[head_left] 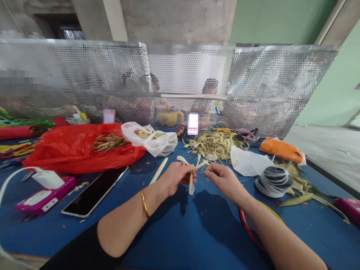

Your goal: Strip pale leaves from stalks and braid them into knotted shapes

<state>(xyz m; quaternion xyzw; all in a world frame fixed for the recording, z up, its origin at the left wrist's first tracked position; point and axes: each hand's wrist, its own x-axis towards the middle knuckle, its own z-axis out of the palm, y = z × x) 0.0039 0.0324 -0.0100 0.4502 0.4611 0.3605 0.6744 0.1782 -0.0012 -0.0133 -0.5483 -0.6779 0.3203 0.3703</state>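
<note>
My left hand (180,176) pinches a small bundle of pale husk strips (191,184) above the blue table. Several strip ends fan out above the fingers, and one piece hangs below them. Just right of the bundle, my right hand (221,177) has thumb and forefinger pressed together close to a strip tip. Thin, thread-like strands show faintly between the two hands; what the right fingers hold is too small to make out. A loose pale strip (159,170) lies on the table behind my left wrist.
Left are a phone (95,191), a purple power strip (46,195), a red bag (70,146) and a white bag (157,140). Husk scraps (216,144) lie behind my hands; a twine spool (273,182) and orange packet (282,149) lie right. People sit behind the perforated screen (191,67).
</note>
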